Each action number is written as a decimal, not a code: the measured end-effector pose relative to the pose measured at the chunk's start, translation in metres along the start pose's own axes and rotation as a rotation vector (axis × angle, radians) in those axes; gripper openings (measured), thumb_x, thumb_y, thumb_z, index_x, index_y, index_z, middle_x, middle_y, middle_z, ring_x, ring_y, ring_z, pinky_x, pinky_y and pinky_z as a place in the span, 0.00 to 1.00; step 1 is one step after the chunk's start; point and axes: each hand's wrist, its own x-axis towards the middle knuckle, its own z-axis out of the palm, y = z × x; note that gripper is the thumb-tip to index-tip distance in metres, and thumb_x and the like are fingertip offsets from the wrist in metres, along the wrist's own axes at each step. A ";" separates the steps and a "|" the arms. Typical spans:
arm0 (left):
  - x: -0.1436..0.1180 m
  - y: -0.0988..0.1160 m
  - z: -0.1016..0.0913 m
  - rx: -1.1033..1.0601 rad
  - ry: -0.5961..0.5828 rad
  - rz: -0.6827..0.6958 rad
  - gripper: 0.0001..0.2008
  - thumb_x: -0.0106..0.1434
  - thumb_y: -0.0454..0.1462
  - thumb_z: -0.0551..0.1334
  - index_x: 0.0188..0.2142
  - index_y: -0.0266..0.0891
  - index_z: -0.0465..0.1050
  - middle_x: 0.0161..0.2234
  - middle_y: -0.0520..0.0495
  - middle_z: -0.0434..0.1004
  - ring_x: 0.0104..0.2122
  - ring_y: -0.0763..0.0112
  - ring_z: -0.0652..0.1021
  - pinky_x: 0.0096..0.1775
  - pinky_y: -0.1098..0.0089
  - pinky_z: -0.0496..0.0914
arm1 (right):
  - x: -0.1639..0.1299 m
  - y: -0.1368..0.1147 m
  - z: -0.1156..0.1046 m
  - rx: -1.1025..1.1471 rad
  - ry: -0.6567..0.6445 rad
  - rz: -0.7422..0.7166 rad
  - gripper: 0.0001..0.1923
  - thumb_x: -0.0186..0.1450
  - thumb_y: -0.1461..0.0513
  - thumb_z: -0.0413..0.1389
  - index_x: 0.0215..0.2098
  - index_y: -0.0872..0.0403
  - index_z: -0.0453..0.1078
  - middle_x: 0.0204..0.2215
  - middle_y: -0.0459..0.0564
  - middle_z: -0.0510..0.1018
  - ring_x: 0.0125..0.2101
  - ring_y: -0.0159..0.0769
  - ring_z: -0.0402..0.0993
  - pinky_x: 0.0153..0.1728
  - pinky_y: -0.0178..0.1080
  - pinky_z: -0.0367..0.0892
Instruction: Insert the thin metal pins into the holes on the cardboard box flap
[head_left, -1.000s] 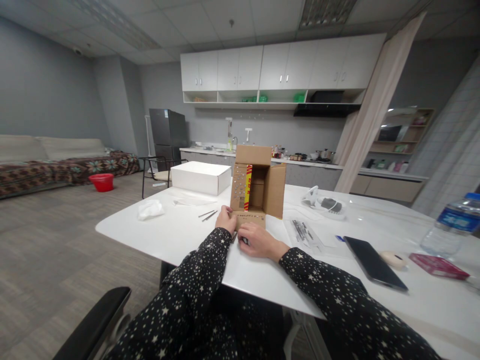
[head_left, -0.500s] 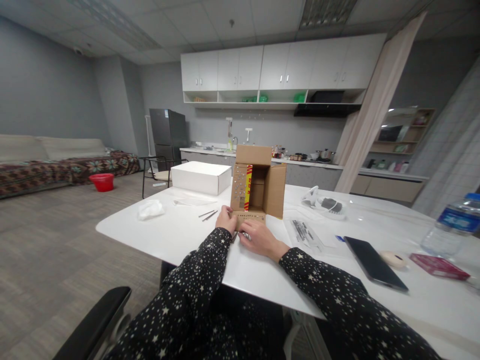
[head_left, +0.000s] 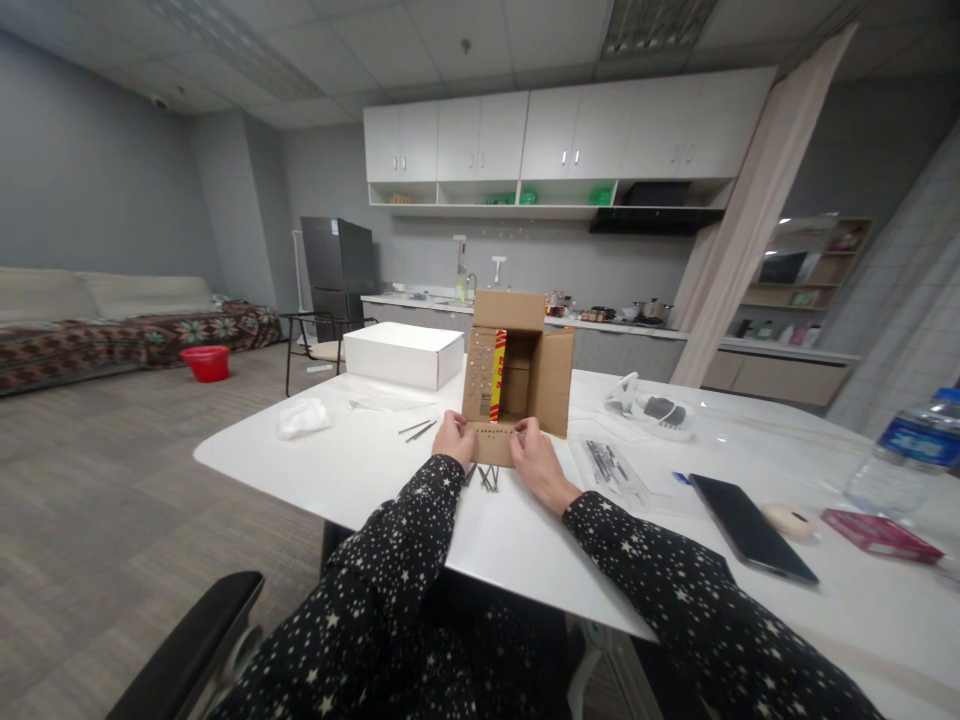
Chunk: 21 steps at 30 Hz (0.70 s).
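An open cardboard box stands on the white table with its opening facing me and a flap folded down in front. A row of small dark dots runs across this flap. My left hand is closed on the flap's left edge. At its right side, my right hand has its fingertips pinched together; what is between them is too small to make out. Several thin metal pieces, like screws, lie just below the flap. Shiny round spots dot the box's left panel, beside a red and yellow strip.
A white box stands behind to the left, near thin metal rods and a crumpled white bag. To the right are a plastic bag, a white cabled device, a phone, a pink box and a water bottle.
My right hand has moved from the flap's lower middle to its right side, uncovering the thin metal pieces and the dotted row. My left hand stays at the flap's left edge.
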 end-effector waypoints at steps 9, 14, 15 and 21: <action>0.000 0.001 0.000 0.008 0.008 -0.012 0.09 0.55 0.35 0.56 0.36 0.44 0.60 0.33 0.49 0.74 0.32 0.68 0.74 0.34 0.70 0.65 | 0.003 0.006 0.004 0.010 0.006 0.013 0.07 0.65 0.63 0.46 0.40 0.56 0.62 0.31 0.56 0.76 0.33 0.40 0.71 0.33 0.37 0.61; 0.000 0.001 0.000 0.013 0.003 -0.011 0.08 0.55 0.35 0.56 0.36 0.43 0.60 0.33 0.49 0.74 0.33 0.68 0.74 0.35 0.70 0.65 | 0.004 0.008 0.004 0.015 -0.022 0.016 0.07 0.65 0.63 0.45 0.40 0.57 0.62 0.32 0.57 0.75 0.34 0.41 0.71 0.35 0.38 0.61; 0.000 0.001 0.000 0.013 0.002 -0.013 0.08 0.55 0.35 0.56 0.36 0.43 0.60 0.33 0.50 0.74 0.33 0.68 0.74 0.34 0.70 0.65 | 0.004 0.009 0.005 0.015 -0.022 0.014 0.07 0.65 0.63 0.45 0.40 0.57 0.62 0.32 0.57 0.75 0.34 0.41 0.71 0.35 0.38 0.61; 0.000 0.002 0.000 0.007 0.009 -0.011 0.08 0.55 0.36 0.56 0.36 0.43 0.60 0.34 0.49 0.74 0.33 0.68 0.74 0.35 0.70 0.65 | 0.005 0.012 0.007 0.038 0.006 -0.001 0.07 0.65 0.63 0.45 0.41 0.56 0.61 0.32 0.56 0.75 0.33 0.40 0.71 0.34 0.38 0.62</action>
